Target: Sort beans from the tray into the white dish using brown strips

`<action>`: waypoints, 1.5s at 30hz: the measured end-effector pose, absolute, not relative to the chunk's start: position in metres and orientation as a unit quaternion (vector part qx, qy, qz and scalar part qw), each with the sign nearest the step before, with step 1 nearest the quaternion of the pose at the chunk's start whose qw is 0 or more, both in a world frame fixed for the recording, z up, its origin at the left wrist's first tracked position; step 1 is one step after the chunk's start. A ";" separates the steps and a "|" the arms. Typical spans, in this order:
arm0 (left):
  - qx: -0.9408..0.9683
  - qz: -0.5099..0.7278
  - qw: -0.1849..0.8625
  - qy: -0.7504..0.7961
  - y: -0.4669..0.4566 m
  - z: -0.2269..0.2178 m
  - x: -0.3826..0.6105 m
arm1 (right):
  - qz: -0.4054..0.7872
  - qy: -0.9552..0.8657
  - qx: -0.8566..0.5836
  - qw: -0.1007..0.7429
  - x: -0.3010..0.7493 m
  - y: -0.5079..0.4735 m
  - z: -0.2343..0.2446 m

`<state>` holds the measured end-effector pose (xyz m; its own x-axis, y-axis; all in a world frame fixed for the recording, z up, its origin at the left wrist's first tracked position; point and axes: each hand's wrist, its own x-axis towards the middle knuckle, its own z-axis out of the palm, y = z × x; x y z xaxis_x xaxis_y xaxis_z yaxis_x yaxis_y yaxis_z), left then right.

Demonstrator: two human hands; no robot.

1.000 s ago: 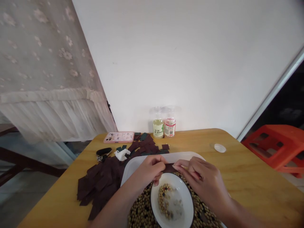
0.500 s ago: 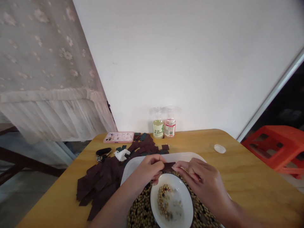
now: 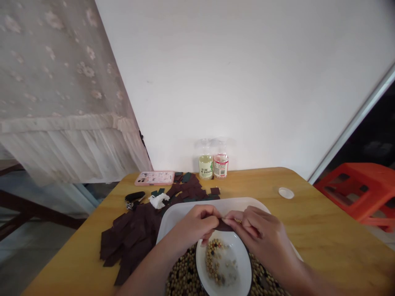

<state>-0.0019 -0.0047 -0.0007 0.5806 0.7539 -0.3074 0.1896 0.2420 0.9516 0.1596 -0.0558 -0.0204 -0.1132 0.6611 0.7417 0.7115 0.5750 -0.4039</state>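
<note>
Both hands meet over a white bowl (image 3: 242, 263) that holds a few beads in a little liquid. My left hand (image 3: 197, 224) and my right hand (image 3: 259, 230) each pinch one end of a small dark brown piece (image 3: 224, 225), folded between the fingertips. The bowl stands in a white tray (image 3: 175, 213) filled with several tan and dark beads (image 3: 182, 277). Left of the tray lies a heap of dark brown squares (image 3: 135, 234).
On the wooden table (image 3: 324, 230) stand two small bottles (image 3: 212, 164) by the wall, a pink phone (image 3: 154, 178), a black key fob (image 3: 134, 196), a crumpled tissue (image 3: 159, 200) and a white cap (image 3: 286, 192). An orange stool (image 3: 361, 189) stands at the right.
The two hands have drawn closer together and slightly lower over the bowl, bunching the dark piece between the fingertips. Nothing else has moved.
</note>
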 end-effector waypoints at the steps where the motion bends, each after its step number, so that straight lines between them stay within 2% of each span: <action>1: 0.581 0.205 0.676 0.405 -0.005 -0.001 -0.002 | -0.028 -0.749 -0.459 0.477 0.159 -0.056 -0.020; 35: 0.565 0.214 0.687 0.404 -0.009 0.008 0.000 | -0.042 -0.742 -0.466 0.480 0.163 -0.054 -0.019; 45: 0.545 0.227 0.688 0.422 -0.007 0.006 0.000 | 0.002 -0.721 -0.468 0.512 0.165 -0.053 -0.021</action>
